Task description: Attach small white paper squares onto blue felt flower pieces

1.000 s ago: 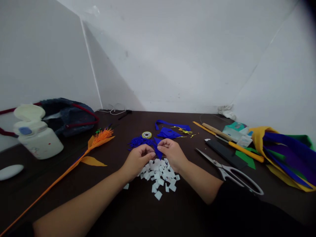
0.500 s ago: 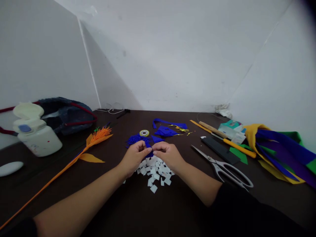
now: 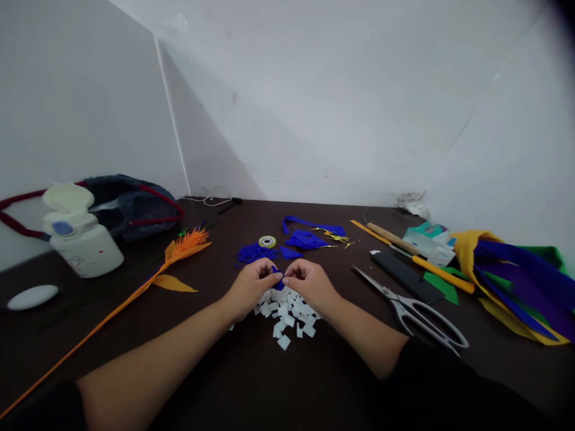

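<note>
Between my fingertips is a small piece of blue crepe paper (image 3: 277, 284), partly hidden by the fingers. My left hand (image 3: 252, 287) pinches it from the left. My right hand (image 3: 309, 284) has thumb and forefinger pinched at its right edge. Below and between the hands lies a heap of small white squares (image 3: 290, 314). Just beyond my left hand is a pile of twisted blue bits (image 3: 256, 254), with a round yellow-rimmed disc (image 3: 267, 242) beside it. Folded blue paper pieces (image 3: 308, 239) and thin yellow strands (image 3: 336, 237) lie farther back.
Scissors (image 3: 415, 311), a black flat case (image 3: 404, 275) and a yellow-handled tool (image 3: 442, 274) lie right, near coloured crepe paper (image 3: 516, 281). An orange paper flower (image 3: 188, 242) on a long stem lies left, by a white bottle (image 3: 87, 248) and a white oval object (image 3: 33, 297).
The view has shifted slightly, so everything sits a little farther right. The blue piece looks narrower and more folded between my fingertips; both hands stay together over the white squares.
</note>
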The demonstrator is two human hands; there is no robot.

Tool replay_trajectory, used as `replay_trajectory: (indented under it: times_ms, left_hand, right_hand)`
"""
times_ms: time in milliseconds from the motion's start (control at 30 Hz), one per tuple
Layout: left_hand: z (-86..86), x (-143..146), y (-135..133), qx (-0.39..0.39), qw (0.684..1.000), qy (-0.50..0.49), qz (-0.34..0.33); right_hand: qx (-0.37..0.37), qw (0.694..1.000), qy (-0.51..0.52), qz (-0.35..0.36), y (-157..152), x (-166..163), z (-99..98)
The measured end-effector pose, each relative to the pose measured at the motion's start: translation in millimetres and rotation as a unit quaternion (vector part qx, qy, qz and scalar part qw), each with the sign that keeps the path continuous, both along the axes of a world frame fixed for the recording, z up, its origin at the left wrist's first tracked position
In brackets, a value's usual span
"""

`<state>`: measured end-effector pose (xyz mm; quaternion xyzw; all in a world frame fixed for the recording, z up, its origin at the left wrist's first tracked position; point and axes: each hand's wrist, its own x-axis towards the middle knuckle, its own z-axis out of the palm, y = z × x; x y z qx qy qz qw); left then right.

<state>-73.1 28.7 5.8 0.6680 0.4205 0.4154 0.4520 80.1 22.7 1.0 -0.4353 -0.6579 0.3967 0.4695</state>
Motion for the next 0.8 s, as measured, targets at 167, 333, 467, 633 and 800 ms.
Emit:
replay_trajectory:
  times_ms: [167,333,467,633,800]
  left_hand:
    - [-2.4,-0.5,-0.2,0.02,1.0,0.002,-0.007]
    - [-3.9,0.2,0.2,0.054,0.999,0.004,0.009]
    - [-5.2,-0.5,1.6,0.058,0.998,0.008,0.033]
    - [-6.4,-1.3,1.6,0.059,0.998,0.005,0.037]
    - [-8.2,-1.3,2.9,0.049,0.998,-0.016,0.033]
  right_hand:
    - [-0.007,0.999,0.013,-0.03,2.3,2.3,0.6]
    - [-0.091,0.989,0.101,0.057,0.2,-2.0,-1.8]
    - [-0.081,0.987,0.104,0.091,-2.4,-5.5,-4.5]
    - [-0.078,0.986,0.119,0.088,-2.8,-5.6,-4.1]
    - [-0.028,0.998,0.057,0.02,-0.4,-4.5,-3.6]
